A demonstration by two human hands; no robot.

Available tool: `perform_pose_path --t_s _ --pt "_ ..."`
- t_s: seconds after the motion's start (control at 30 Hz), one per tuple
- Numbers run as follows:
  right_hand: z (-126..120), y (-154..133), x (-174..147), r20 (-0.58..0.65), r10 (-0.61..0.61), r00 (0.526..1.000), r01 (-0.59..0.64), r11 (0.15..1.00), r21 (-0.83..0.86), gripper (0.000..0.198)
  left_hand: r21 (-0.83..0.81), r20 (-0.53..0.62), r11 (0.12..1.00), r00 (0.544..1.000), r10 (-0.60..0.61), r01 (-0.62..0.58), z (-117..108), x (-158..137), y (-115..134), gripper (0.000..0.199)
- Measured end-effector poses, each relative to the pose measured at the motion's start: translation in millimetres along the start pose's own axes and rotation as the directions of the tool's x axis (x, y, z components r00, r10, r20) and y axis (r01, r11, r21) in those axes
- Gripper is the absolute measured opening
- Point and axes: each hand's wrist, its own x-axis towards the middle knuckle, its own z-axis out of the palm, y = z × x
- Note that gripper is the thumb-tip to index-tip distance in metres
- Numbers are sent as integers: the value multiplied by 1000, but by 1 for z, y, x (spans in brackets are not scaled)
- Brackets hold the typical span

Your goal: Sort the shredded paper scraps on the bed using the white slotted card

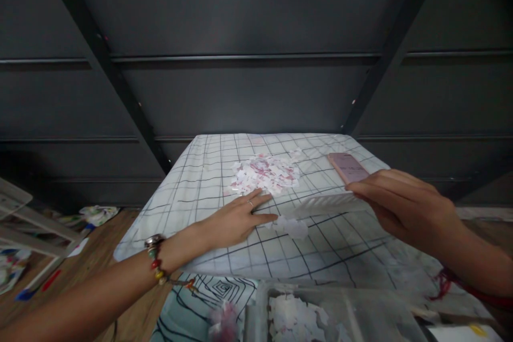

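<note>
My left hand [236,220] rests on the checked tablecloth with its fingers stretched out, holding nothing. Its fingertips lie at the near edge of a loose heap of white and pink paper scraps [265,172]. A smaller cluster of white scraps [294,227] is just right of the thumb. Pinched in my right hand [404,203] is a thin white piece with slanted slots or ridges [326,203], blurred, tilted low above the cloth. Its exact kind is unclear. Beyond that hand lies a pink phone [348,166].
At the near edge stands a clear plastic box [262,299] with white paper scraps [296,318] inside. Left of it is a patterned teal cloth [188,304] with a blurred pink bundle [224,320]. A dark panelled wall [248,96] rises behind the table; a white frame [36,219] stands left.
</note>
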Motion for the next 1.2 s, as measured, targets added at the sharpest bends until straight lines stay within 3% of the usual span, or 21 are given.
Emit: perform_pose_path --t_s 0.2,0.43,0.8,0.9,1.07,1.2 --pt "4 0 -2 47 -21 999 21 1000 -12 26 35 33 999 999 -29 27 0 0 3 49" --pt "3 3 -7 41 16 999 -16 1000 18 26 50 37 998 999 -32 30 -2 3 6 50" --pt "-5 8 -7 57 -24 998 27 998 -58 23 81 21 994 997 -68 66 1 1 10 48" --pt "-1 1 -1 10 24 1000 -23 999 -35 25 102 22 989 993 -112 109 -1 -5 10 45" --pt "12 -11 12 -18 -32 999 31 999 -32 28 109 34 985 990 -135 131 -1 -16 8 47" --pt "20 -11 16 -18 -39 999 39 999 -4 26 101 -22 989 994 -109 111 2 -20 5 49"
